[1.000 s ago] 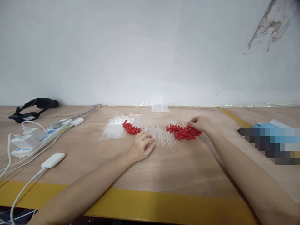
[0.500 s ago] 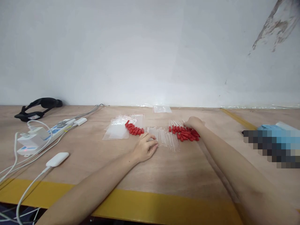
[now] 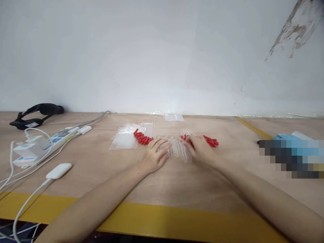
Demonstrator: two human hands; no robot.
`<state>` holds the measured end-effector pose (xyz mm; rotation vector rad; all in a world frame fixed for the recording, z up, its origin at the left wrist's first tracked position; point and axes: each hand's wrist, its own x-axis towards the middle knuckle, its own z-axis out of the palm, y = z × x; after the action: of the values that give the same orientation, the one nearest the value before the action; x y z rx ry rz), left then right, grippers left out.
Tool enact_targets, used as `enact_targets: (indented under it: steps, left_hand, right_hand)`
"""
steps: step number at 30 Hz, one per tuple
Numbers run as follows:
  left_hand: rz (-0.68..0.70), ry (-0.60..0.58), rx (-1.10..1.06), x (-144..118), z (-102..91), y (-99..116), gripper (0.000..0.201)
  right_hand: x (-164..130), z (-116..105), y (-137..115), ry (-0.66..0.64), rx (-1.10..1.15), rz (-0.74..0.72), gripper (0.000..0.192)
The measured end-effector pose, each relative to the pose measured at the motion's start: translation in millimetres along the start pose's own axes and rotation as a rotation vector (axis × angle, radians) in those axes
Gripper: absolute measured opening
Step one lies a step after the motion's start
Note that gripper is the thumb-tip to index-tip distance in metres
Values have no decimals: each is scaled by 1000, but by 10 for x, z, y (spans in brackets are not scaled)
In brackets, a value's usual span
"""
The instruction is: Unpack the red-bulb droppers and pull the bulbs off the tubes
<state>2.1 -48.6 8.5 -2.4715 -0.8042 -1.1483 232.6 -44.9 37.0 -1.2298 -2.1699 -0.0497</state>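
My left hand [image 3: 155,156] lies at the left side of a row of thin clear tubes [image 3: 179,148], its fingers stretched out and slightly apart over their ends. My right hand [image 3: 201,150] is over the row's right side, with thumb and fingers bent together near the tubes; whatever is between the fingertips is hidden. Behind and beside that hand are small red bulb-shaped pieces [image 3: 211,141], partly covered by it. More red bulb-shaped pieces [image 3: 143,137] lie in a curved row just beyond my left hand. Several pale thin sticks [image 3: 187,132] poke out behind the right hand.
Clear plastic bags [image 3: 124,138] overlap left of the red pieces, and another small bag [image 3: 173,117] lies by the wall. To the left are a power strip [image 3: 57,139] with plugs and cables, a white corded device [image 3: 58,171] and a black headset [image 3: 37,114]. A blue item [image 3: 291,141] is at right.
My right hand has moved left and nearer, from the right-hand red pieces to the clear tubes. My left hand stays by the tubes, its fingers a little more spread.
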Motion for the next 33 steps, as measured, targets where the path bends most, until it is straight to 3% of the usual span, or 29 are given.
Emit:
enact_targets:
  steps: [3, 5, 8, 15, 20, 33]
  left_hand:
    - [95, -20, 57, 16, 28, 23, 30]
    - [162, -41, 79, 24, 63, 42, 22]
    - [218, -88, 121, 34, 97, 67, 15]
    - [202, -126, 214, 27, 64, 79, 18]
    - [179, -169, 155, -11, 49, 78, 20]
    - [106, -150, 4, -58, 19, 57, 19]
  right_hand:
    - [-231, 217, -143, 33, -127, -251, 17]
    - [-297, 302, -179, 59, -138, -312, 18]
    - [-309, 343, -197, 126, -117, -324, 17]
    - [-298, 288, -168, 199, -243, -380, 21]
    - [-323, 286, -156, 222, -262, -427, 18]
    - [-356, 262, -103, 256, -385, -561, 14]
